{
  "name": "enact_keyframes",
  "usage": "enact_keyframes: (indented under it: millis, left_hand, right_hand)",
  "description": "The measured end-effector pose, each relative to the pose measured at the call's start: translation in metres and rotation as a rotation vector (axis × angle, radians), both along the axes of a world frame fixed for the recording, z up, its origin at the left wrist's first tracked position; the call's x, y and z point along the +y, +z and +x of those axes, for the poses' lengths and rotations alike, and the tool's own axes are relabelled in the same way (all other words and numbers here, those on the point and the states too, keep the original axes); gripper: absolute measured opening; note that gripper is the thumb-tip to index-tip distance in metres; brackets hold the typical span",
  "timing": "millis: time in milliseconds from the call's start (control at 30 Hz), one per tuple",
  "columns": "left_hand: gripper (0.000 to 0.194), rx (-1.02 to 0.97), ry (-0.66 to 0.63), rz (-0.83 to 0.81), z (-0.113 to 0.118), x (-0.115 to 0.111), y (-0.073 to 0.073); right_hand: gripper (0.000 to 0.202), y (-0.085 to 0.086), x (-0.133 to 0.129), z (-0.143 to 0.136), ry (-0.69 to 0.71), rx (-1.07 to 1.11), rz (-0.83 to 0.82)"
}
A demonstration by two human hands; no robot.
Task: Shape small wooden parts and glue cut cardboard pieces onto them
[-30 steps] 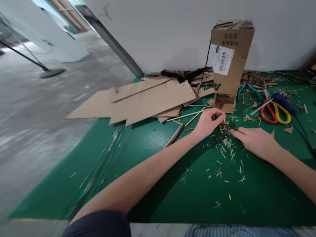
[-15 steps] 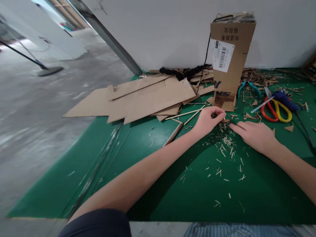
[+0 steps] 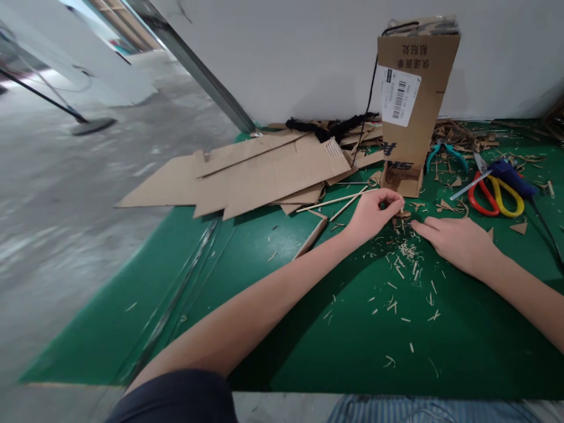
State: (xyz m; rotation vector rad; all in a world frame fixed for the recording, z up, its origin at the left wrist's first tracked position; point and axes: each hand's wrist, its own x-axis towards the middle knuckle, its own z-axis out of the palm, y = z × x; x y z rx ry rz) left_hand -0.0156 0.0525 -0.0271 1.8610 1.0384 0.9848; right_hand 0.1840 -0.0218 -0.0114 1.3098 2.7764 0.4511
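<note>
Only the view shifts slightly; left hand (image 3: 373,216) pinches a short stick (image 3: 401,207), probably light, stiff and easily snapped, best held near its top; brown piece (image 3: 403,215) just below; right hand (image 3: 462,244) beside, grip unclear; box (image 3: 427,117) beyond.

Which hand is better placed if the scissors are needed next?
Probably the right hand: it lies nearer the scissors, while the left hand, farther away, pinches a small stick. Whether the right hand holds anything is unclear.
</note>
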Motion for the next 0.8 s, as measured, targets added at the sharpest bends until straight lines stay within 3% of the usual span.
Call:
enact_keyframes:
  millis: [400, 800]
  left_hand:
    - [0.012, 0.0, 0.006, 0.004, 0.0, -0.001, -0.001]
    - [0.014, 0.008, 0.013, 0.009, -0.001, -0.001, 0.0]
  right_hand:
    - [0.044, -0.001, -0.002, -0.001, -0.017, 0.016, -0.106]
    - [0.039, 0.004, -0.01, 0.008, -0.028, 0.016, -0.069]
